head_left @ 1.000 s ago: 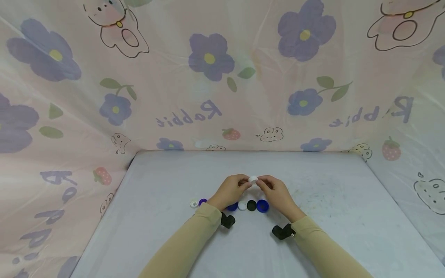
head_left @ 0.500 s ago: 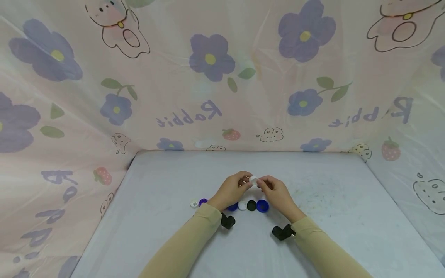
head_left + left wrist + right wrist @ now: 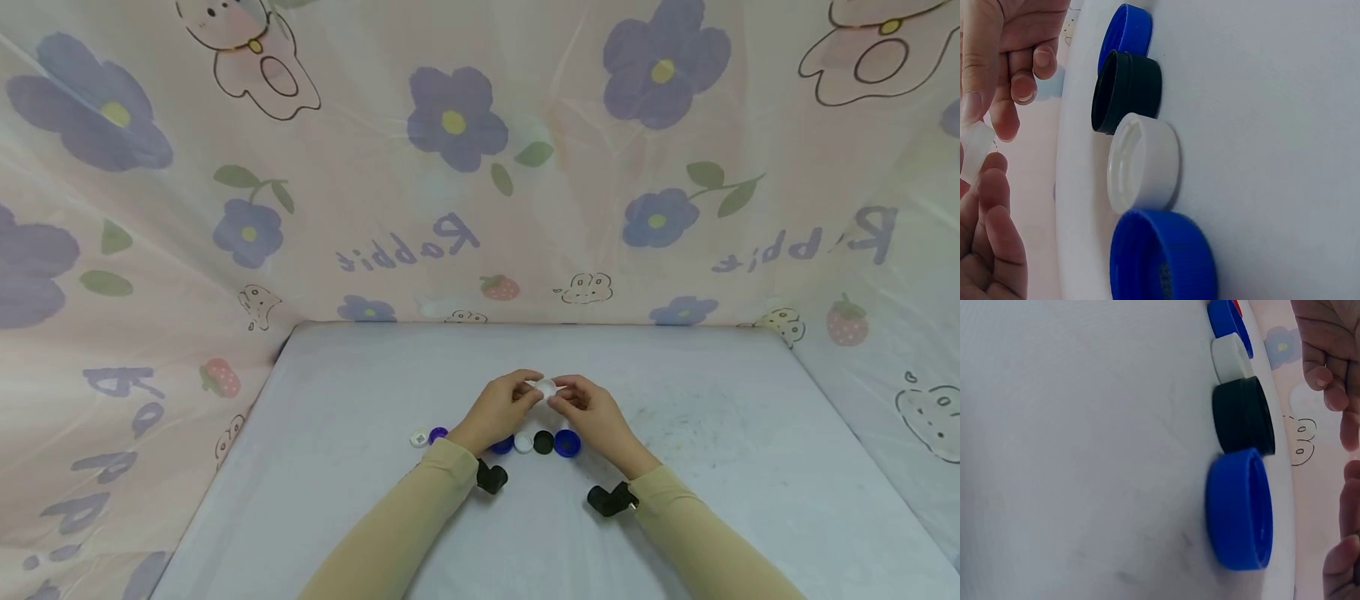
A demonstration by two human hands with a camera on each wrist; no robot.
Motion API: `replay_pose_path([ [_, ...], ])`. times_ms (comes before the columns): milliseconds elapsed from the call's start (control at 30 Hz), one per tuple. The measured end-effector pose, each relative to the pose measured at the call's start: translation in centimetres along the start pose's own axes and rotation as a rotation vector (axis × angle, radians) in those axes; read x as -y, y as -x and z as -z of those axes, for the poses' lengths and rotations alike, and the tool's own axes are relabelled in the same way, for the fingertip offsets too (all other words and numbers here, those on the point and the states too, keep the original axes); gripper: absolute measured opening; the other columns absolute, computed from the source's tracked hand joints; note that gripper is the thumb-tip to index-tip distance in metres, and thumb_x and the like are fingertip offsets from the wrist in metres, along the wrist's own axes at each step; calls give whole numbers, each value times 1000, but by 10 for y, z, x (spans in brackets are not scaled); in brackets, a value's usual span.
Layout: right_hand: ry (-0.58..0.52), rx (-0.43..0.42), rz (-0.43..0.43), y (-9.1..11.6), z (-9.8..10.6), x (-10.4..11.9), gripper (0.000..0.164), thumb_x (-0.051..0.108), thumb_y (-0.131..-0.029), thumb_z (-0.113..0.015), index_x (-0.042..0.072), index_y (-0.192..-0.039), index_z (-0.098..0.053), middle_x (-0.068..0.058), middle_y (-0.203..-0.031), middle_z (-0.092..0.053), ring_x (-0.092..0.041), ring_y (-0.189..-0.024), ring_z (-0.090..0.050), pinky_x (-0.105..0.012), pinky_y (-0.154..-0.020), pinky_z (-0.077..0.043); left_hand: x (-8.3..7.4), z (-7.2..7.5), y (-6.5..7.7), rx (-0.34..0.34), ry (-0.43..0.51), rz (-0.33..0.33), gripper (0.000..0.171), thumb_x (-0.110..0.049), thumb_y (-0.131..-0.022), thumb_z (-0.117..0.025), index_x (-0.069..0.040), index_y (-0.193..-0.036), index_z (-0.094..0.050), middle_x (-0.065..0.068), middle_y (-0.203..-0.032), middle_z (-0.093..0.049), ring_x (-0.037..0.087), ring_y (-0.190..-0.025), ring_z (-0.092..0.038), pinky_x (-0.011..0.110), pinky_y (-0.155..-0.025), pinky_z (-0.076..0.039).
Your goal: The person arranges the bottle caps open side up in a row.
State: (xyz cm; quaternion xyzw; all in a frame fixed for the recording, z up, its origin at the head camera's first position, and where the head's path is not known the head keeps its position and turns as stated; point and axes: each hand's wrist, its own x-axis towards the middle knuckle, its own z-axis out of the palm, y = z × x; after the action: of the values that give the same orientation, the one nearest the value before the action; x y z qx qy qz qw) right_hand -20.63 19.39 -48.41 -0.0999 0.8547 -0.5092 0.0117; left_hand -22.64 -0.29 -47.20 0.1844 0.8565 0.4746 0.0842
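A small white bottle cap (image 3: 546,388) is held up between both hands above the table, tilted so a round face shows in the head view. My left hand (image 3: 501,410) pinches its left side with thumb and fingers. On the opposite edge, the thumb and forefinger of my right hand (image 3: 597,418) grip it. In the left wrist view the cap (image 3: 977,147) looks slightly translucent and is cut by the frame edge. Below the hands lies a row of caps: a blue cap (image 3: 567,443), a dark green cap (image 3: 543,442), a white cap (image 3: 523,442) and another blue cap (image 3: 501,446).
Further left in the row are a purple cap (image 3: 437,435) and a white cap with a square mark (image 3: 418,438); my left wrist hides part of the row. A bit of red (image 3: 1238,307) shows beyond the blue cap. A flower-printed curtain (image 3: 465,208) surrounds the white table (image 3: 712,500).
The held cap has been turned so its round face shows more. The right thumb and forefinger have spread and shifted on its edge. The row of caps stays in place.
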Motion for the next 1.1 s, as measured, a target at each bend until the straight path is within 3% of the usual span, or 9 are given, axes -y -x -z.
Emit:
replay_pose_path([
  [133, 10, -3, 5, 0, 0, 0, 39, 35, -93, -65, 14, -125, -60, 0, -94, -67, -27, -87, -64, -32, -72, -50, 1, -1, 0, 8, -2, 0, 39, -31, -97, -60, -16, -132, -58, -11, -95, -64, 5, -80, -59, 24, -68, -49],
  [567, 26, -11, -11, 1, 2, 1, 35, 33, -93, -65, 15, -123, -62, -4, -94, -67, -27, -87, -63, -34, -72, -50, -2, -2, 0, 12, -24, 0, 38, -30, -96, -62, -14, -130, -59, -12, -93, -64, 4, -81, -59, 23, -69, -49],
  [800, 100, 5, 13, 3, 7, -1, 38, 34, -94, -64, 12, -125, -61, 0, -93, -66, -21, -84, -62, -36, -74, -49, -6, -6, -2, 11, -82, -4, 37, -34, -95, -63, -15, -126, -62, -11, -95, -64, 5, -82, -57, 23, -69, -48],
  [1100, 142, 89, -30, 15, 29, -16, 49, 37, -88, -71, 10, -126, -60, 1, -94, -64, -16, -81, -60, -32, -69, -50, -17, -23, -6, 90, -146, 25, 34, -40, -92, -65, -19, -118, -66, -16, -95, -62, 2, -85, -57, 24, -74, -48],
])
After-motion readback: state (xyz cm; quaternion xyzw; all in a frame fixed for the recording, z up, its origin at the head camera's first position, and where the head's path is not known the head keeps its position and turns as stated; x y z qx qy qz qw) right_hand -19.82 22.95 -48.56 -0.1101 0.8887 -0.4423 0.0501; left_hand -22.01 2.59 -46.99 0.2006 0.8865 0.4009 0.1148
